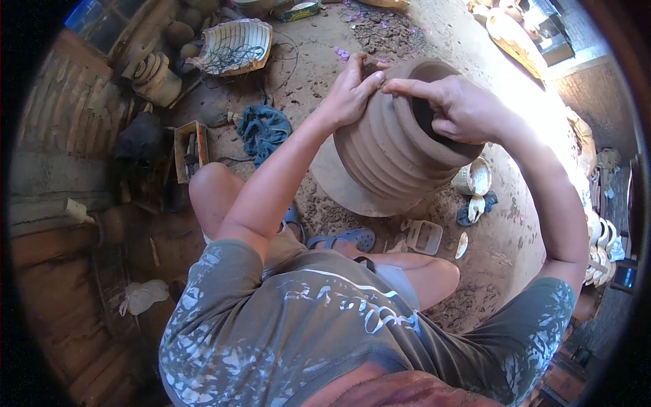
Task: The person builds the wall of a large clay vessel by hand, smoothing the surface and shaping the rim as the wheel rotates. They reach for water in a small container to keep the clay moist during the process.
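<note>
A large unfired clay pot with ridged, coil-like walls stands tilted in view on a round pale base in front of me. At its far left rim, my left hand is closed against the outer wall, its thumb along the edge and its fingertips partly hidden behind the clay. My right hand lies over the mouth of the pot. Its index finger stretches left along the rim and nearly meets my left thumb, while its other fingers curl at the inner edge. Whether loose clay lies between the fingers I cannot make out.
Right of the pot stands a small bucket beside a dark cloth. A plastic frame-like piece lies near my sandal. To the left are a blue-green cloth, a wooden box with tools and a ribbed pale container.
</note>
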`<action>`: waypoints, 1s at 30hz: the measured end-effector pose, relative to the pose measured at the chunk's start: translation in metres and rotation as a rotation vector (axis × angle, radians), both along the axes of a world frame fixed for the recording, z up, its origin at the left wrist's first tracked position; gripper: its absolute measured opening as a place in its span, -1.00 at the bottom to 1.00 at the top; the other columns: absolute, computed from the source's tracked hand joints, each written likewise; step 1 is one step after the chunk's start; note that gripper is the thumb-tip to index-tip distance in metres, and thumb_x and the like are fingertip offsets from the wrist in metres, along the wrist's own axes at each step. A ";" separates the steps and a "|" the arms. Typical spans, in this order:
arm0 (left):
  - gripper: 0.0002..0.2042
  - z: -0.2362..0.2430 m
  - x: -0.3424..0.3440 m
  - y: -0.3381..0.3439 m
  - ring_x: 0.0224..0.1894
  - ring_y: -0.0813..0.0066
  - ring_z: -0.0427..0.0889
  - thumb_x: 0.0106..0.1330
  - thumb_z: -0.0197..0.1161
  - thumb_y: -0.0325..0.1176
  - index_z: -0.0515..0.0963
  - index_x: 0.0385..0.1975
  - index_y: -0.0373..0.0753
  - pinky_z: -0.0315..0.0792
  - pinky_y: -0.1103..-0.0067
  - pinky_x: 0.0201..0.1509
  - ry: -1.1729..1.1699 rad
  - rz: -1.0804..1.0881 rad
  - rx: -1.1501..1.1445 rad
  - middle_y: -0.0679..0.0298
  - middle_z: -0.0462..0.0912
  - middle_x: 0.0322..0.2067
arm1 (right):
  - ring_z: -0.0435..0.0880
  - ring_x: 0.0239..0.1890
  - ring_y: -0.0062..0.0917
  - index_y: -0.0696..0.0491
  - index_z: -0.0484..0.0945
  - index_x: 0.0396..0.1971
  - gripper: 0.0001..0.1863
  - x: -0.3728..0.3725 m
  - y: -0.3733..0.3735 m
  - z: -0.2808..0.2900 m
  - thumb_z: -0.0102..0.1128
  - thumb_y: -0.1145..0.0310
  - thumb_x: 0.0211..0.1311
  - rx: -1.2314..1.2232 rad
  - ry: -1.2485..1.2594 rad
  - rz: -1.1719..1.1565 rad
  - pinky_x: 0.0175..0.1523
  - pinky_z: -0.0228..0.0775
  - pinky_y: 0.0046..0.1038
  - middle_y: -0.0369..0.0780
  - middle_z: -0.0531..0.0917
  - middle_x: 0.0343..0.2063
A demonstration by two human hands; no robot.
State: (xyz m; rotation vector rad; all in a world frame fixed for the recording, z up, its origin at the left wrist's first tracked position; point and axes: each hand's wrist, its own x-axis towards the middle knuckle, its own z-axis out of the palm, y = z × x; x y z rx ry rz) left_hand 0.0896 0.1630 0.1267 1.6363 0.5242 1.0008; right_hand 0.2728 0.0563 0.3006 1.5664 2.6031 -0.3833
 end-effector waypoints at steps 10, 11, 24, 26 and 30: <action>-0.58 -0.010 0.004 0.019 0.18 0.38 0.61 0.62 0.11 -0.22 0.33 0.28 -0.38 0.46 0.44 0.32 -0.071 -0.112 -0.050 0.04 0.63 0.16 | 0.70 -0.39 -0.19 -0.56 0.49 0.37 -0.18 -0.013 -0.028 0.026 0.30 0.49 0.10 0.108 -0.306 0.210 -0.27 0.57 -0.18 -0.15 0.64 -0.39; -0.59 -0.010 0.005 0.018 0.18 0.38 0.61 0.62 0.11 -0.22 0.33 0.28 -0.37 0.46 0.44 0.31 -0.077 -0.119 -0.044 0.05 0.63 0.17 | 0.68 -0.41 -0.23 -0.57 0.51 0.36 -0.20 -0.011 -0.032 0.030 0.29 0.49 0.13 0.131 -0.337 0.252 -0.30 0.56 -0.20 -0.17 0.61 -0.41; -0.52 -0.012 0.013 0.027 0.21 0.23 0.64 0.64 0.09 -0.15 0.28 0.29 -0.43 0.46 0.36 0.32 0.060 -0.001 0.114 -0.02 0.67 0.15 | 0.76 -0.28 -0.57 0.21 0.73 -0.02 -0.69 -0.006 -0.086 0.043 0.29 0.27 0.48 -0.011 0.581 -0.593 -0.16 0.62 -0.49 -0.18 0.77 -0.33; -0.52 -0.001 0.006 0.029 0.19 0.20 0.65 0.64 0.08 -0.14 0.29 0.28 -0.45 0.48 0.35 0.30 0.146 0.084 0.147 -0.05 0.67 0.14 | 0.76 -0.27 -0.57 0.23 0.71 -0.01 -0.65 -0.005 -0.074 0.033 0.26 0.22 0.51 -0.060 0.692 -0.668 -0.11 0.62 -0.51 -0.17 0.77 -0.34; -0.55 0.023 -0.011 -0.003 -0.02 0.00 0.75 0.57 0.18 -0.18 0.36 0.15 -0.48 0.53 0.27 0.16 -0.110 0.217 0.155 -0.11 0.74 -0.02 | 0.76 -0.27 -0.57 0.24 0.68 -0.01 -0.59 -0.010 -0.076 0.031 0.24 0.14 0.53 -0.057 1.029 -0.809 -0.06 0.62 -0.53 -0.23 0.73 -0.31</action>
